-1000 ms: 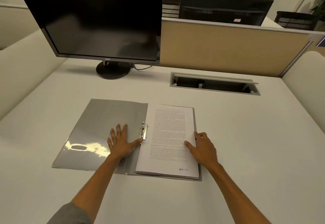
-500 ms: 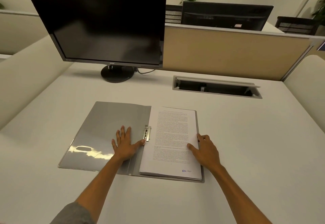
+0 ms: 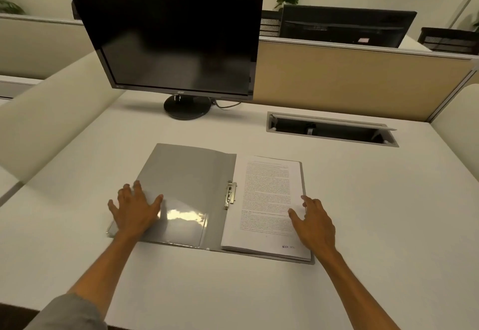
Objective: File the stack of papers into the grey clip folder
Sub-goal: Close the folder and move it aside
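Note:
The grey clip folder (image 3: 189, 171) lies open and flat on the white desk. A stack of printed papers (image 3: 267, 200) rests on its right half. The metal clip (image 3: 230, 195) sits at the spine, beside the stack's left edge. My left hand (image 3: 136, 209) lies flat with spread fingers on the outer left edge of the open cover. My right hand (image 3: 312, 222) rests palm down on the stack's right edge, fingers loosely apart. Neither hand grips anything.
A black monitor (image 3: 176, 42) stands on its round base (image 3: 187, 107) at the back left. An open cable tray (image 3: 331, 130) is cut into the desk (image 3: 388, 213) at the back right. A tan partition (image 3: 363, 81) closes the far side.
My left hand slid left from beside the clip to the cover's outer edge. My right hand stayed on the stack's right edge. The camera tilted up a little.

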A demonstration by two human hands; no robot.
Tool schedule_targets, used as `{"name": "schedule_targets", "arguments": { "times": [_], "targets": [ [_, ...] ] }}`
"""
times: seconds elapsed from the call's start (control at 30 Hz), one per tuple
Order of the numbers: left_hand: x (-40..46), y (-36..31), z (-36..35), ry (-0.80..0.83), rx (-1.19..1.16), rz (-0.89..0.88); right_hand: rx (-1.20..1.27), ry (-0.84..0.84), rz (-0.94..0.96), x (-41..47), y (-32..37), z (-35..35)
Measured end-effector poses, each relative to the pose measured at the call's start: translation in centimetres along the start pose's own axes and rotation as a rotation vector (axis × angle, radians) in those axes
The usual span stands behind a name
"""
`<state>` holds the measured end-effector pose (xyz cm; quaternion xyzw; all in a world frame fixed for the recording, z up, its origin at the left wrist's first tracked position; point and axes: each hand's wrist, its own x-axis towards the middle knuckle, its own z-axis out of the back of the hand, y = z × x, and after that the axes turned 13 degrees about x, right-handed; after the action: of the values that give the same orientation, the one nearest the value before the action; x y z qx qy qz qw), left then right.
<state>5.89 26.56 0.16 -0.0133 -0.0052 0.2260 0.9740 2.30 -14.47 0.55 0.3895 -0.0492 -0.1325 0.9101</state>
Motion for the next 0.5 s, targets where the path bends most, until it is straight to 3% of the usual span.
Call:
{"name": "schedule_targets", "arguments": {
  "times": [0.23, 0.5],
  "targets": [
    [1.5, 2.8, 1.2, 0.080, -0.080, 0.077, 0.055, -0.004, 0.072, -1.7, 2.8, -1.0],
    [2.2, 3.0, 7.3, 0.010, -0.479, 0.125, 0.104, -0.002, 0.121, -2.5, 6.8, -1.7]
  ]
}}
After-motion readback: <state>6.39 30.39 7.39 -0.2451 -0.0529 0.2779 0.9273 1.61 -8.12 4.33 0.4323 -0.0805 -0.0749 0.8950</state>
